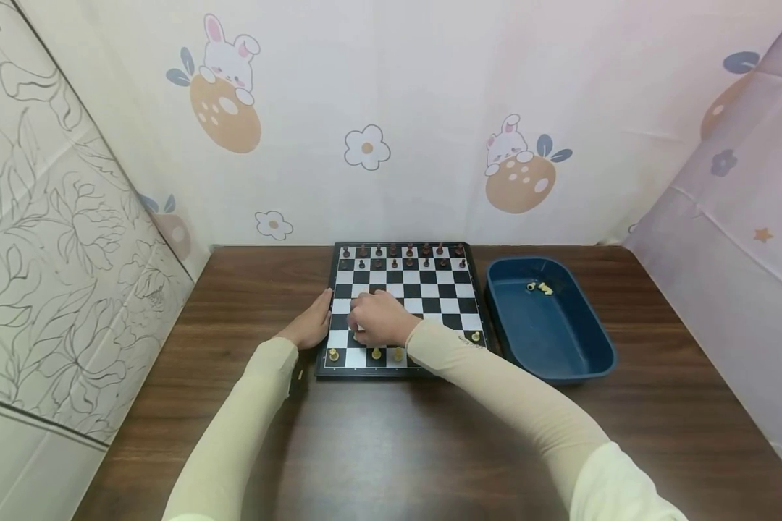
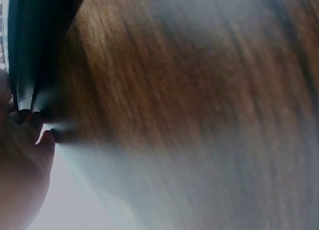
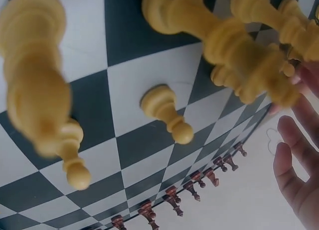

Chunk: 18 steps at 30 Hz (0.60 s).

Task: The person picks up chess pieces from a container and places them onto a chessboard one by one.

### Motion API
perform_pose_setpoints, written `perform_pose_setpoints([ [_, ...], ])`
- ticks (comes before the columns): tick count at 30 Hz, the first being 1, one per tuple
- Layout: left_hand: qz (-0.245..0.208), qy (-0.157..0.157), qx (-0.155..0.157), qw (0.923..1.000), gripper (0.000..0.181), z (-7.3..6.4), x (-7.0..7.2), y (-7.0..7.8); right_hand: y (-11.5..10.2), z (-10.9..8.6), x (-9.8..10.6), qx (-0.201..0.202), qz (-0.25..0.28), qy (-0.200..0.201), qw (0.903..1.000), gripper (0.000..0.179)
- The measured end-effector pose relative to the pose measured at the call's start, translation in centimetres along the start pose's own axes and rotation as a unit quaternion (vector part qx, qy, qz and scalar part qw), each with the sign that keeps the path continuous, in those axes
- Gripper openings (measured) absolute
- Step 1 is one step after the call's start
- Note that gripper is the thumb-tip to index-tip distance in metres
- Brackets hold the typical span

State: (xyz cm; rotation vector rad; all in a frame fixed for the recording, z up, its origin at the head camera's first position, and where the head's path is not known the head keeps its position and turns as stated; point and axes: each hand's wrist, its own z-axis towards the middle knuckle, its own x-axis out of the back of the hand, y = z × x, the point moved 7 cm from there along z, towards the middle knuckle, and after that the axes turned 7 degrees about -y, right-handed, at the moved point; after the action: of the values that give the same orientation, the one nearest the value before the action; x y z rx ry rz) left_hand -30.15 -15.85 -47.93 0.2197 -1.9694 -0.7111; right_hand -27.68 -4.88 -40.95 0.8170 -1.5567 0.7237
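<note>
A black-and-white chessboard (image 1: pixel 430 289) lies on the wooden table. My left hand (image 1: pixel 311 323) rests against its left edge, fingers extended along the side; in the left wrist view its fingertips sit right at the board's dark edge. Over the near left part of the board, my right hand (image 1: pixel 381 318) reaches down and pinches a small yellow pawn (image 1: pixel 357 337) on the second row. Fingers of that hand (image 3: pixel 294 130) show at the right of the right wrist view, beside several yellow pieces. A yellow pawn (image 3: pixel 167 113) stands apart on a white square.
Dark red chess pieces (image 1: pixel 394 257) stand in two rows at the far side. A yellow rook (image 1: pixel 334 354) is at the near left corner, another pawn (image 1: pixel 476 336) at the right. Right of the board, a blue tray (image 1: pixel 554 369) holds a few yellow pieces (image 1: pixel 544 289). A patterned curtain hangs behind.
</note>
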Motion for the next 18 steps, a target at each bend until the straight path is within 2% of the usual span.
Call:
perform_pose_setpoints([
  [8, -0.003, 0.002, 0.000, 1.0000, 0.057, 0.3, -0.3, -0.1, 0.3, -0.4, 0.0, -0.004, 0.005, 0.000, 1.0000, 0.012],
  [13, 0.012, 0.006, -0.007, 0.9999, 0.056, 0.4, -0.4, -0.3, 1.1, -1.5, 1.3, -0.009, -0.012, 0.010, 0.9998, 0.015],
  [18, 0.024, 0.012, -0.011, 0.9996, 0.055, 0.2, -0.1, 0.0, 2.9, -3.2, 2.9, -0.021, -0.027, 0.024, 0.9991, 0.015],
])
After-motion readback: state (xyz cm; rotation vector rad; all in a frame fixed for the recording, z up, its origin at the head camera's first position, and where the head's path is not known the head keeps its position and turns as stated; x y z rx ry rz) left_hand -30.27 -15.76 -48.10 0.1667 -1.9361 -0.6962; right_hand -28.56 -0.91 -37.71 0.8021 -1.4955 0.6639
